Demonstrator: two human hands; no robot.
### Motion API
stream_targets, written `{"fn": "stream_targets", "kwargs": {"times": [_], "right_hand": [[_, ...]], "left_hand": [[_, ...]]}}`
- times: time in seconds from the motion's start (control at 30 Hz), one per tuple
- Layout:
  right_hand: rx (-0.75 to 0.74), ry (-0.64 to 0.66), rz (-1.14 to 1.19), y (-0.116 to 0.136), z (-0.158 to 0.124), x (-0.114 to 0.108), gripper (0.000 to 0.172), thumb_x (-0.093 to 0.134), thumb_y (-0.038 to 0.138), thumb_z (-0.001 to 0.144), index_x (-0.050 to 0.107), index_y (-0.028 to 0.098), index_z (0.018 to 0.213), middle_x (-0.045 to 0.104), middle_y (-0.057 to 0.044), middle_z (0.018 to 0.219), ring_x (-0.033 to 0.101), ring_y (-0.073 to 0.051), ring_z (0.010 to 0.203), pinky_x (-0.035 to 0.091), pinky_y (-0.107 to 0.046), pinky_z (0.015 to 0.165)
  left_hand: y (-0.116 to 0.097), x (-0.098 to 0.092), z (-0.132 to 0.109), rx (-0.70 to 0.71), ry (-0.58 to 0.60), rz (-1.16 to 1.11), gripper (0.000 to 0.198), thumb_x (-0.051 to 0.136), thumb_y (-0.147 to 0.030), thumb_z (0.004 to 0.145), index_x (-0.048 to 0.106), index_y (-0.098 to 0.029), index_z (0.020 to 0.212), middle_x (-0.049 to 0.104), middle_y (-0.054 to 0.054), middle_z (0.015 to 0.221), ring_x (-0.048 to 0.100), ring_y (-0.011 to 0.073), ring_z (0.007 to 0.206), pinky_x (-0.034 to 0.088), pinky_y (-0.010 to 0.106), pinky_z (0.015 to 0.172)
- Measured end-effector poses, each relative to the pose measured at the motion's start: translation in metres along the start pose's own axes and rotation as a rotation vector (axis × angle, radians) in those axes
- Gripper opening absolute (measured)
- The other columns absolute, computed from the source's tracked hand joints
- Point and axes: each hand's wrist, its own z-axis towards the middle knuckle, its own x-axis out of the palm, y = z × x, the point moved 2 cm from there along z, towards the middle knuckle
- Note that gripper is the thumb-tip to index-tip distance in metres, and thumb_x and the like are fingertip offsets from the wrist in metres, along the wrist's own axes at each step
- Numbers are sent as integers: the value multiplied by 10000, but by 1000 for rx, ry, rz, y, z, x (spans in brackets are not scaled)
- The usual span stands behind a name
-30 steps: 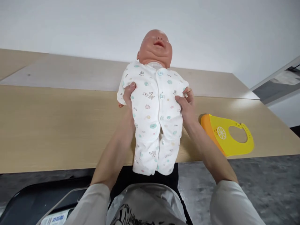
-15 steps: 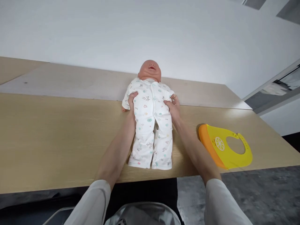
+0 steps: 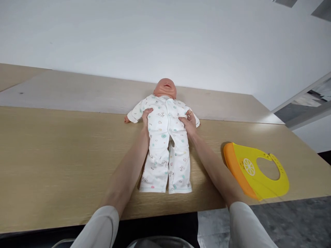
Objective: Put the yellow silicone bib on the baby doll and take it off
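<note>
A baby doll (image 3: pixel 165 88) in a white printed romper (image 3: pixel 169 120) lies on its back, head toward the wall and trouser legs toward me. My left hand (image 3: pixel 147 117) grips the doll's side under its arm, thumb on the chest and the other fingers hidden beneath. On the opposite side my right hand (image 3: pixel 189 121) is closed round the torso just below the other arm. The doll's arms are spread outward, and a small doll hand (image 3: pixel 126 119) shows at the left cuff.
To the right a yellow silicone bib (image 3: pixel 258 171) with an orange pocket lies near the front edge of the wooden table (image 3: pixel 64 162). A paler strip (image 3: pixel 90 91) runs along the back, against the white wall (image 3: pixel 155 38).
The doll's head and torso have come down lower and flatter onto the table. Its arms now stick out wider. Both my hands keep their hold, and the view has shifted slightly.
</note>
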Motion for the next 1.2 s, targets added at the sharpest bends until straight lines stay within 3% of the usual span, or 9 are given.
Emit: {"fn": "stream_targets", "kwargs": {"times": [0.13, 0.57, 0.7, 0.87, 1.2], "right_hand": [[28, -16, 7, -6, 1, -4, 512, 724, 292, 548, 359, 231, 901, 500, 59, 748, 435, -88, 605, 353, -196, 534], [65, -34, -7, -20, 0, -11, 495, 720, 294, 550, 365, 235, 891, 448, 71, 705, 408, -82, 571, 325, -184, 501], [69, -30, 1, -21, 0, -11, 501, 714, 295, 547, 362, 240, 899, 447, 68, 711, 421, -92, 586, 322, -186, 510], [77, -42, -29, -19, -4, -11, 469, 705, 289, 560, 374, 235, 887, 426, 67, 700, 397, -87, 585, 315, -182, 515], [49, -23, -47, -30, 3, -17, 461, 702, 313, 596, 359, 239, 895, 421, 65, 712, 377, -86, 577, 325, -185, 535]], "left_hand": [[6, -7, 7, 3, 77, -12, 281, 739, -358, 669, 594, -186, 838, 640, 8, 759, 665, 245, 841, 562, 380, 814], [15, -26, 22, 12, 40, 49, 447, 796, -414, 610, 629, -158, 936, 686, 44, 862, 661, 243, 817, 544, 359, 807], [15, -28, 25, 67, 26, 71, 393, 792, -382, 604, 628, -167, 890, 681, 28, 842, 648, 211, 789, 538, 330, 811], [16, -25, 19, 5, 36, 88, 441, 769, -448, 639, 634, -163, 947, 691, 58, 894, 662, 268, 899, 529, 374, 867], [17, -28, 27, 48, 28, 51, 369, 775, -383, 633, 622, -157, 880, 664, 17, 830, 617, 169, 747, 513, 292, 785]]}}
